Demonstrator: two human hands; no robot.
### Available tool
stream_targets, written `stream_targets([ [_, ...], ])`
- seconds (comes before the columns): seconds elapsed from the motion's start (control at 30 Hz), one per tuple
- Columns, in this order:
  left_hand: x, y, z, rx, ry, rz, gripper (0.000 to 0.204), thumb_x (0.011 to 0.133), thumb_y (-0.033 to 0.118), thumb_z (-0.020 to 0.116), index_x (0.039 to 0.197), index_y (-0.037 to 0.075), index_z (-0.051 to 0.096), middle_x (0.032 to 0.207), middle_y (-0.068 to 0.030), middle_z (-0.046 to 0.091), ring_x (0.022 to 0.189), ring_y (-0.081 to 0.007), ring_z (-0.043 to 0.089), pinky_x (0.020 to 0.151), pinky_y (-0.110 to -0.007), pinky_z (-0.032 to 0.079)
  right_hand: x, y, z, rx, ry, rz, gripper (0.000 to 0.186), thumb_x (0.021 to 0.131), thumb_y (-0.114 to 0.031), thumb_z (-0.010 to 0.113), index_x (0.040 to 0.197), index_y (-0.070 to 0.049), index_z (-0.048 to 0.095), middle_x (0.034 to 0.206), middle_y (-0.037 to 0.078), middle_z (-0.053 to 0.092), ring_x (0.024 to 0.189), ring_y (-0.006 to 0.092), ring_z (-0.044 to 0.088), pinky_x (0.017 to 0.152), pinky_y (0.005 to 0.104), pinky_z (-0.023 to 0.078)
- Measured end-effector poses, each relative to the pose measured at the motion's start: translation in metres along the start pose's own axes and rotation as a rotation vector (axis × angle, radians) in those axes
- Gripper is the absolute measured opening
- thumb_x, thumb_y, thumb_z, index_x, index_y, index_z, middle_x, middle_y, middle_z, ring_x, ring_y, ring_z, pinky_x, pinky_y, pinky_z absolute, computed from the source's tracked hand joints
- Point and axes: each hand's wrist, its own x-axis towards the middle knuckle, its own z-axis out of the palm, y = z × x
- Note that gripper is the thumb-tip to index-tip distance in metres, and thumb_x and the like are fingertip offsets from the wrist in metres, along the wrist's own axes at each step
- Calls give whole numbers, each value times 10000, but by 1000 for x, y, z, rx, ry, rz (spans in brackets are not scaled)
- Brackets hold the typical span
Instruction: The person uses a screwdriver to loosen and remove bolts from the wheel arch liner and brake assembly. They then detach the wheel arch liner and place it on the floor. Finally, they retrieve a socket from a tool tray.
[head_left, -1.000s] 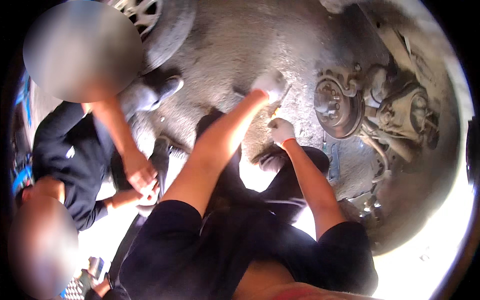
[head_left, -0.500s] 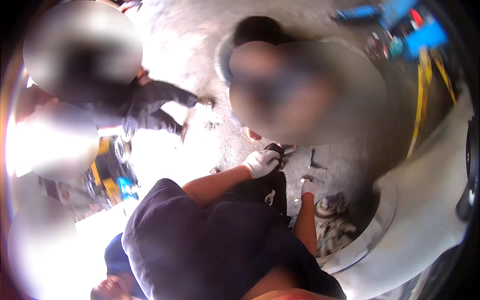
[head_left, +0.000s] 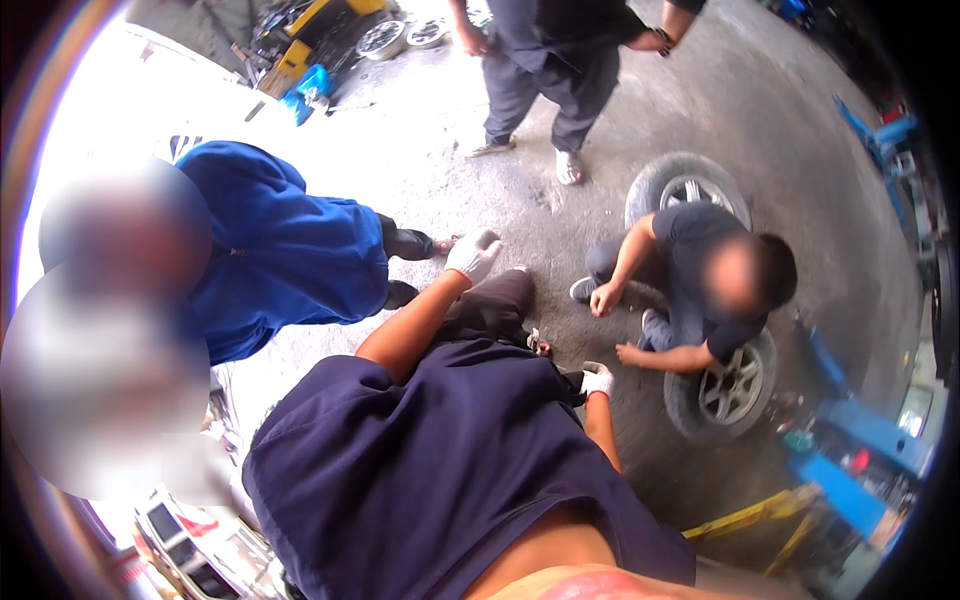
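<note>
My left hand (head_left: pixel 473 256), in a white glove, is raised above my dark-trousered leg (head_left: pixel 495 300), near the feet of a person in blue. Its fingers are apart and slightly bent, with nothing seen in them. My right hand (head_left: pixel 597 379), also white-gloved, is low beside my right thigh. Its fingers are curled next to a small dark thing (head_left: pixel 571 386); what they hold, if anything, is hidden.
A person in a blue top (head_left: pixel 285 250) stands close on my left. Another person (head_left: pixel 575 60) stands ahead. At right, someone (head_left: pixel 700 250) crouches or sits between two wheels with tyres (head_left: pixel 668 408). A blue lift arm (head_left: pixel 860 460) and yellow stand (head_left: pixel 755 512) are at lower right.
My view has swung to the right. My left hand has left the dark thing it was at and is raised. The hub-like metal parts near my right hand are out of view.
</note>
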Motion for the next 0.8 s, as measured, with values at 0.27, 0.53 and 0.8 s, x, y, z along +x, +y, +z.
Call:
stream_targets([
  [0.27,23,-114,-27,-331,180,-393,322,855,289,609,943,-11,686,876,-157,689,801,-251,638,726,-345,492,112,-114,50,-39,-313,-65,209,752,25,676,950,-35,697,902,64,712,807,157,655,755,281,520],
  [0.53,114,-173,-68,-441,268,-603,371,883,346,571,832,-6,676,657,-139,653,590,-209,636,635,-348,496,136,-367,161,-219,-257,-419,243,755,59,679,979,-35,681,844,30,676,731,117,604,676,270,501],
  [0.8,226,-227,-142,-1173,399,-921,213,916,253,581,1030,73,562,786,-62,594,572,-159,542,514,-325,495,232,-528,283,-560,-386,-759,217,821,53,498,955,-17,655,811,86,670,745,169,622,735,290,502],
])
